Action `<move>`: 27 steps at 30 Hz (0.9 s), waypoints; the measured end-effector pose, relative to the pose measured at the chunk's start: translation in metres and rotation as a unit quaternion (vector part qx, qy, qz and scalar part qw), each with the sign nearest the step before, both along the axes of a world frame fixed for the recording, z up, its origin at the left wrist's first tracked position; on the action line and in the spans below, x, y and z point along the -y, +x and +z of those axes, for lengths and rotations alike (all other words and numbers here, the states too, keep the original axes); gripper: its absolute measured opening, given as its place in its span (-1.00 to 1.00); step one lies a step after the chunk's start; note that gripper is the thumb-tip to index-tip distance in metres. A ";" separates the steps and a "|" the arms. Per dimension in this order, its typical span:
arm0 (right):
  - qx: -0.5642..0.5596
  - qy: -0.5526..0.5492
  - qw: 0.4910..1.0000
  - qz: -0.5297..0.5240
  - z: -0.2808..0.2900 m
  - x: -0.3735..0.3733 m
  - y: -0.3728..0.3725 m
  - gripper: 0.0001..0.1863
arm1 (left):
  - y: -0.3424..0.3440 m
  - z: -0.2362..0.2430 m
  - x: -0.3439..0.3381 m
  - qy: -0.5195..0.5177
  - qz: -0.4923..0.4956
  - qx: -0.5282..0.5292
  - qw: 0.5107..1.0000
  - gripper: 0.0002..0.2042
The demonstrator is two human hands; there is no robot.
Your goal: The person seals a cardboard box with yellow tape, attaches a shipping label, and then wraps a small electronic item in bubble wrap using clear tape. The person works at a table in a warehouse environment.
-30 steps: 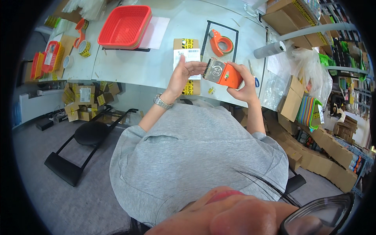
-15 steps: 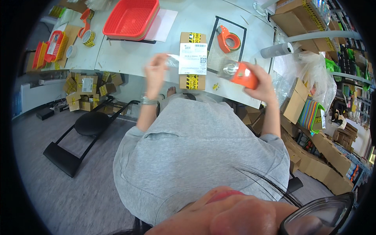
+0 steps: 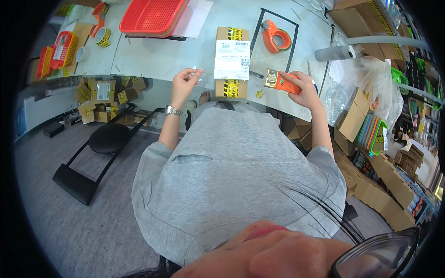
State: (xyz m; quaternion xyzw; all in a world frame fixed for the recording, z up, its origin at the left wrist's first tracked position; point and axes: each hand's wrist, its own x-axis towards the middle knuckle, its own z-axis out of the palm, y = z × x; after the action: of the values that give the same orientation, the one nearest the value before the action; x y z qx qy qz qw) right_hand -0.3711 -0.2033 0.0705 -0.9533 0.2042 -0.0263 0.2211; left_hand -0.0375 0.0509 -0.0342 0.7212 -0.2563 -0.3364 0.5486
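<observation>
A small cardboard box with yellow-and-black tape lies near the table's front edge, a white label on its top. Left of it, my left hand pinches the end of a clear tape strip, which reaches toward the label; where the strip runs beyond that is hard to see. To the box's right, my right hand grips an orange tape dispenser, its yellowish metallic cutter end turned toward the box. The dispenser sits apart from the box.
Another orange tape dispenser lies inside a black-outlined rectangle behind my right hand. Red baskets stand at the back left, a grey bottle at the right. A black folding chair stands on the floor to the left.
The dispenser in my right hand has turned, so its cutter end now shows clearly. My left hand, blurred before, is now steady and pinched. The whole view has shifted slightly.
</observation>
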 end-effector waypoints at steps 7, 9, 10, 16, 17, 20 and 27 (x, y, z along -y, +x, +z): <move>-0.008 0.007 1.000 0.007 -0.018 0.006 -0.002 -0.17 | -0.011 -0.014 0.000 0.030 0.006 0.022 0.999 -0.81; -0.015 0.008 1.000 0.005 -0.019 0.006 -0.002 -0.17 | -0.013 -0.014 0.000 0.033 0.010 0.019 0.999 -0.80; -0.018 0.009 1.000 0.005 -0.020 0.006 -0.002 -0.17 | -0.013 -0.015 0.000 0.032 0.012 0.014 0.999 -0.81; -0.033 -0.004 0.999 0.024 -0.029 0.009 0.004 -0.19 | -0.013 -0.034 0.000 0.042 -0.001 0.027 0.999 -0.81; -0.051 -0.016 0.998 0.029 -0.033 0.008 0.007 -0.19 | -0.013 -0.040 0.000 0.049 -0.005 0.032 0.998 -0.81; -0.083 -0.033 0.995 0.039 -0.046 0.003 0.020 -0.19 | -0.019 -0.058 0.003 -0.011 0.008 0.000 1.000 -0.79; -0.085 -0.066 0.993 0.057 -0.064 -0.009 0.051 -0.34 | -0.052 -0.102 0.018 -0.025 0.094 0.085 0.992 -0.62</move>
State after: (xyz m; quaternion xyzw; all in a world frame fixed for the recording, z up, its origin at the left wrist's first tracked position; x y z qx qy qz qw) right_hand -0.3204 -0.1944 0.0063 -0.9747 0.1656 0.0541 0.1402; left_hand -0.0890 0.0327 -0.1365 0.7538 -0.2415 -0.2147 0.5721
